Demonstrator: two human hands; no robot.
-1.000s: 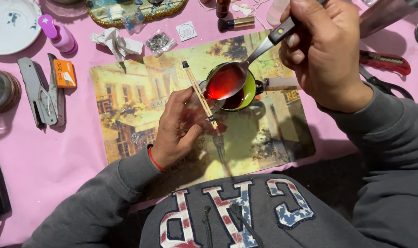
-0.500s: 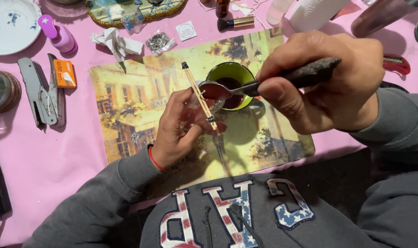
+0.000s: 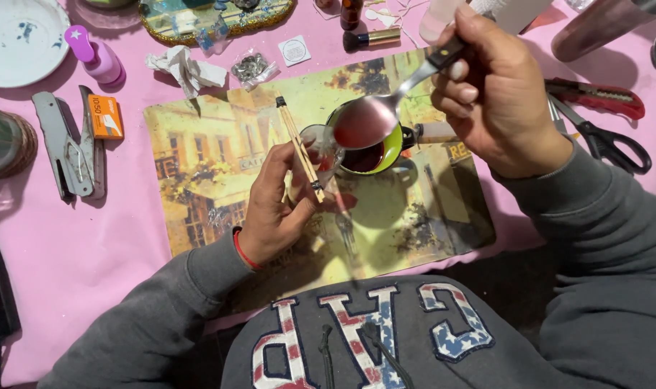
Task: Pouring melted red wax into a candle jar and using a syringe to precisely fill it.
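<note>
On the pink table [image 3: 68,245], a picture mat [image 3: 212,166] is lying under a green cup [image 3: 387,148] of dark red liquid. The right hand [image 3: 501,101] is clamping a spoon [image 3: 371,119] of red liquid just above the cup — the left hand [image 3: 284,205] is pinching a thin stick [image 3: 299,148] and a small clear vessel [image 3: 319,144] beside it.

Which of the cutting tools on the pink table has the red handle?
The utility knife, lying near the right hand. The scissors just below it have black handles.
</note>
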